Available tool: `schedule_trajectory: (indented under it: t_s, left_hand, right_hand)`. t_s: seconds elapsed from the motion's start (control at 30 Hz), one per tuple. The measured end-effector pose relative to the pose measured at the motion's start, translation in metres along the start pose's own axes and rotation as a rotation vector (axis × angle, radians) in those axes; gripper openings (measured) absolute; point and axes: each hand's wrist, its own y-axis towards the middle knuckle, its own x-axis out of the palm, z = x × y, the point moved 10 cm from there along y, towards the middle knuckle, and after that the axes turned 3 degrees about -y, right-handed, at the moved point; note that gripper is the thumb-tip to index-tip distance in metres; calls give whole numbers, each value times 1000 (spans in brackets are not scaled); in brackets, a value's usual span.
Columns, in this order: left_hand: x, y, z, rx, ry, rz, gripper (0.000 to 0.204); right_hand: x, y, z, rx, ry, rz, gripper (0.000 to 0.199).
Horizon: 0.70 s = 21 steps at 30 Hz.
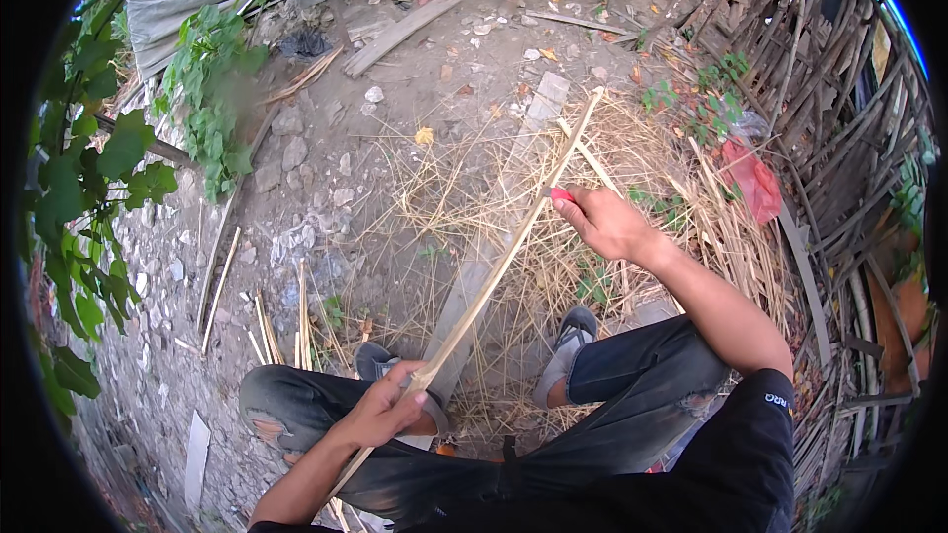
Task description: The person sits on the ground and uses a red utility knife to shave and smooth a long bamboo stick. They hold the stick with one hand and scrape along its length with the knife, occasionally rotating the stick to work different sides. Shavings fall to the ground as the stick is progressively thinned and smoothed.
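A long, pale bamboo strip [497, 271] runs aslant from beside my left thigh up to the far middle. My left hand [383, 409] is closed around its lower part, above my left knee. Farther off on the right, my right hand [614, 223] is closed on a small knife [560, 194]. Its handle is red, and its short blade lies against the strip; most of the handle is hidden in my fingers. Beyond the knife, the strip's far end crosses another pale piece [592, 160] near the ground.
Thin shavings [434, 188] litter the dirt around a grey plank [461, 301] between my feet. Split strips [736, 257] are heaped on the right, near a red plastic bag [752, 181] and a stick fence [820, 118]. Leafy vines [104, 168] hang on the left above stony ground.
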Motion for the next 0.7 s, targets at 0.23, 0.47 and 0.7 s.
schedule_trajectory:
  t_s: [0.23, 0.47, 0.7]
  left_hand:
    - [8, -5, -4, -57, 97, -48, 44]
    - [15, -7, -6, -105, 46, -65, 48]
    - [28, -25, -15, -122, 238, -175, 48]
  right_hand:
    - [-50, 9, 107, 345, -150, 119, 61]
    - [-72, -6, 172, 571, -283, 239, 66]
    - [-130, -70, 235, 698, -303, 656, 56]
